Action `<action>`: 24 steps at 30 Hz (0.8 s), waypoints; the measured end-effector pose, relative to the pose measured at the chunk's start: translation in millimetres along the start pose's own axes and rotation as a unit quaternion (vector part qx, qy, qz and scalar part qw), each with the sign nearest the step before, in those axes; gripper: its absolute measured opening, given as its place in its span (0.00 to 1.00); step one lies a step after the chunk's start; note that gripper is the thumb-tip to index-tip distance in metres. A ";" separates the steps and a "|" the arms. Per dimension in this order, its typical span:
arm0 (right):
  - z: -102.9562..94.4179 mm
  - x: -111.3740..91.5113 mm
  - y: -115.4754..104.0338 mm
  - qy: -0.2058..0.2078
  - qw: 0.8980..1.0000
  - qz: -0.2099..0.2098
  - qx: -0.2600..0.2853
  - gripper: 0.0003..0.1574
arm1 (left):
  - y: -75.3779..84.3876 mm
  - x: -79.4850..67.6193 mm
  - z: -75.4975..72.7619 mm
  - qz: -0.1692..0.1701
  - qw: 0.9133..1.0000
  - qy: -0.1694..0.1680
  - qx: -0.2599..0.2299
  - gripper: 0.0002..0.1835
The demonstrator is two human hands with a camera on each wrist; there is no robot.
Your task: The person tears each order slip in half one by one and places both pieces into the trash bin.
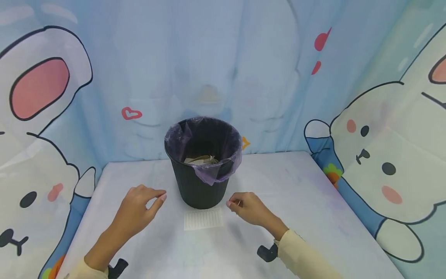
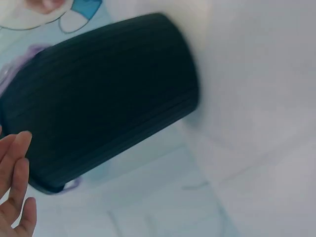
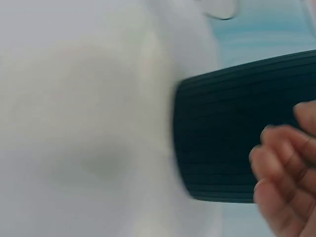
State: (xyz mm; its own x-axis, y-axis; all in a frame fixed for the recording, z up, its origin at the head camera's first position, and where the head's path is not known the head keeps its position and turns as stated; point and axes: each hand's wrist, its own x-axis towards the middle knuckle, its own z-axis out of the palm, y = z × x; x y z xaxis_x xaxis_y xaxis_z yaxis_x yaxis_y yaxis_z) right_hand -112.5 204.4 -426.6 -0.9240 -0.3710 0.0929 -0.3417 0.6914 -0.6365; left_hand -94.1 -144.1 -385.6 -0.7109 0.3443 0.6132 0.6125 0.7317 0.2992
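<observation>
A black ribbed trash bin (image 1: 200,193) stands on the table, lined with a translucent purple bag (image 1: 212,176) folded over its rim. Pale scraps (image 1: 201,160) lie inside it; their kind is unclear. In front of its base lies a small white lined slip of paper (image 1: 203,219). To the left of the bin is my left hand (image 1: 139,207), thumb and forefinger slightly apart, with nothing seen between them. My right hand (image 1: 252,209) hovers at the bin's right, its fingers loosely bent; the right wrist view shows nothing in them.
The white-covered table (image 1: 296,186) reaches back to a light blue curtain (image 1: 209,58) with cartoon rabbits. A dark wrist strap piece (image 1: 267,253) shows near the right sleeve, and another (image 1: 117,269) near the left.
</observation>
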 end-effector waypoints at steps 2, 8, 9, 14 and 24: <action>13.9 5.1 8.5 -0.022 0.999 0.027 -0.024 0.06 | 0.2 -11.8 3.4 -0.016 1.000 -0.022 0.000 0.06; 48.6 19.5 22.1 -0.034 0.995 0.059 -0.067 0.18 | 3.1 -40.7 11.1 -0.064 0.996 -0.055 -0.013 0.05; 53.6 21.5 23.3 -0.033 0.995 0.064 -0.071 0.19 | 3.6 -44.0 11.8 -0.069 0.996 -0.056 -0.016 0.06; 74.3 33.6 29.1 -0.024 0.987 0.080 -0.139 0.25 | 4.2 -53.8 14.0 -0.087 0.994 -0.064 -0.022 0.05; 94.5 40.8 34.7 -0.002 0.976 0.113 -0.186 0.22 | 6.1 -66.3 18.2 -0.106 0.991 -0.068 -0.040 0.04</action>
State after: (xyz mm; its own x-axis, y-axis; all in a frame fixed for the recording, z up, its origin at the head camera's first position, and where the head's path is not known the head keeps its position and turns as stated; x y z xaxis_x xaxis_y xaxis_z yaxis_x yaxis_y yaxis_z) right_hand -145.8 154.6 -517.3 -0.9826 -0.1844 -0.0203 -0.1684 0.9329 -0.3184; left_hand -49.5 -151.8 -437.8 -0.8631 0.2681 0.4279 0.4661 0.7490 0.4709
